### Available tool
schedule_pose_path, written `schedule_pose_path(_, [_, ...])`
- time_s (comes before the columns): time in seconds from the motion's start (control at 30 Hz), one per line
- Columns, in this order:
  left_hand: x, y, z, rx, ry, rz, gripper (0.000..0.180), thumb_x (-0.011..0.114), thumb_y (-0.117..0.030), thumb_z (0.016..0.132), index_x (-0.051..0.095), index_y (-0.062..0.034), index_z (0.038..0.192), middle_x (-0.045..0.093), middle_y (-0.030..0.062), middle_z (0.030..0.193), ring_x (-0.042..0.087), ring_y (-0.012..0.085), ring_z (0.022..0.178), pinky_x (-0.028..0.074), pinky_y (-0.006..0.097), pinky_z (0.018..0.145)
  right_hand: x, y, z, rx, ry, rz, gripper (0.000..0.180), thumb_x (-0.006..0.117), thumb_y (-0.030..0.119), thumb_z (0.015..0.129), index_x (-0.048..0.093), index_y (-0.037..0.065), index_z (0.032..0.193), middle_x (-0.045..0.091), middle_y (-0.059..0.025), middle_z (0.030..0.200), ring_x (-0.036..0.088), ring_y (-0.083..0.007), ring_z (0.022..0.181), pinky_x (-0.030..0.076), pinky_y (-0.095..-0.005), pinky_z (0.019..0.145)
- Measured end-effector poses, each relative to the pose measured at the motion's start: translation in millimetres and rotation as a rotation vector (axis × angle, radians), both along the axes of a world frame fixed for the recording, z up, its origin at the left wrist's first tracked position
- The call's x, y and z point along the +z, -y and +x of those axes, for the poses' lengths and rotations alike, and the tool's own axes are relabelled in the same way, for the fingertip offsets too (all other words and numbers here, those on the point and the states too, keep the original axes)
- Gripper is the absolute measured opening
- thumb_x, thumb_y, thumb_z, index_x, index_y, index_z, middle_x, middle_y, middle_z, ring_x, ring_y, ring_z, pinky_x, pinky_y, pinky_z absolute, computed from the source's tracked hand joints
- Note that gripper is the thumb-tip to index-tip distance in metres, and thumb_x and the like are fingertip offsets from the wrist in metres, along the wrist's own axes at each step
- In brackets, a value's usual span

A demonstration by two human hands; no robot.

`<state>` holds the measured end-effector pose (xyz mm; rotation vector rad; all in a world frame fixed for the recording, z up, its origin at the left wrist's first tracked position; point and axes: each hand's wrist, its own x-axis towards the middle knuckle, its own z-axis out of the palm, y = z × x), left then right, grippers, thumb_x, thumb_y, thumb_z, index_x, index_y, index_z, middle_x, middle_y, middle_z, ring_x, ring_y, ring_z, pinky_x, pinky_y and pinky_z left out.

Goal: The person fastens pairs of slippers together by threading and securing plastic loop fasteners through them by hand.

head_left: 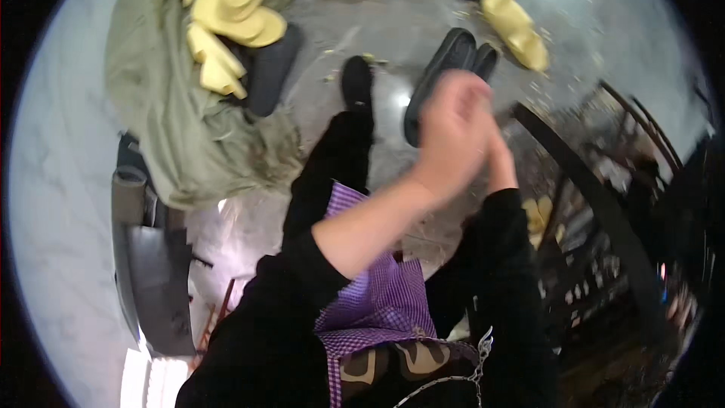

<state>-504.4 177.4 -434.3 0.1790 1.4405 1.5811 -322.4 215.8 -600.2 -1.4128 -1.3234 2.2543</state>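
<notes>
Head view: left hand [453, 121] and right hand [500, 155] raised close together, slightly right of the middle, above a glossy grey floor [325, 23]. Left hand blurred, fingers curled in, overlapping right hand and hiding much of it. Cannot tell whether clenched or grasping something small; cannot tell for right hand either, nor whether pressed against each other. Just beyond left hand and partly covered by it, a pair of smooth, rounded black slippers [434, 79], side by side on the floor. Farther right, near the slippers but apart from them, a soft-looking, shoe-shaped yellow piece [515, 29]. At far left, a heap of similar yellow pieces [234, 0], partly over a crumpled olive-green cloth [166, 106]. Just beside the heap, a flat, elongated black piece [273, 68]. Between cloth and slippers, a black-shod foot [356, 79], with small yellow scraps [368, 58] around. Near, between black sleeves [287, 302], a purple-and-white checked fabric [389, 295]. At right, a dark, arched strip [563, 153] beside shadowy clutter.
</notes>
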Motion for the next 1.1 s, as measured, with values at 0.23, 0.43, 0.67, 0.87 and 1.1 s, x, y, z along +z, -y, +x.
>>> schedule_pose_path(0.23, [-7.5,34.8,-30.1,-0.07,-0.019,-0.079,0.017,0.05,-0.009,0.085,0.052,0.0,0.1,0.053,0.0036,0.072,0.048,0.0095,0.056,0.041,0.023,0.049,165.9,112.2,57.7,-1.037,-0.362,-0.462,0.039,0.06,0.029,0.084,0.055,0.005,0.113,0.061,-0.0097,0.104,0.057,-0.0178,0.091,0.046,-0.0296,0.081])
schedule_pose_path(0.43, [34.5,148.7,-13.5,-0.387,-0.069,-0.144,0.017,0.052,-0.014,0.086,0.054,-0.0008,0.098,0.053,0.001,0.071,0.044,0.0057,0.053,0.036,0.02,0.046,317.5,251.1,62.6,-0.566,0.085,0.338,0.034,0.052,0.019,0.088,0.052,0.0,0.117,0.058,-0.009,0.109,0.054,-0.016,0.099,0.044,-0.0258,0.083])
schedule_pose_path(0.67, [63.7,288.7,23.1,-0.892,-0.471,0.252,0.035,0.053,-0.015,0.087,0.049,0.0001,0.118,0.054,0.0126,0.112,0.051,0.0233,0.102,0.04,0.033,0.087,383.5,340.2,71.5,-0.633,-0.129,0.272,0.026,0.052,0.011,0.087,0.055,-0.003,0.109,0.06,-0.0059,0.098,0.053,-0.0105,0.087,0.045,-0.0244,0.076])
schedule_pose_path(0.87, [105.4,333.7,50.0,-0.997,-0.018,0.41,0.048,0.052,-0.025,0.088,0.04,-0.0031,0.128,0.044,0.0119,0.129,0.043,0.0239,0.116,0.034,0.034,0.099,421.0,389.2,84.2,-0.548,-0.171,0.272,0.02,0.054,0.009,0.086,0.058,-0.003,0.1,0.058,-0.0009,0.083,0.049,-0.0085,0.075,0.044,-0.0246,0.072])
schedule_pose_path(1.1, [149.6,362.9,58.6,-1.05,0.162,0.439,0.052,0.052,-0.03,0.089,0.036,-0.0051,0.132,0.04,0.0105,0.132,0.042,0.023,0.118,0.032,0.034,0.101,424.7,424.0,106.1,-0.391,-0.218,0.617,0.033,0.058,0.007,0.083,0.05,0.001,0.115,0.055,-0.0045,0.104,0.052,-0.0121,0.093,0.044,-0.026,0.082])
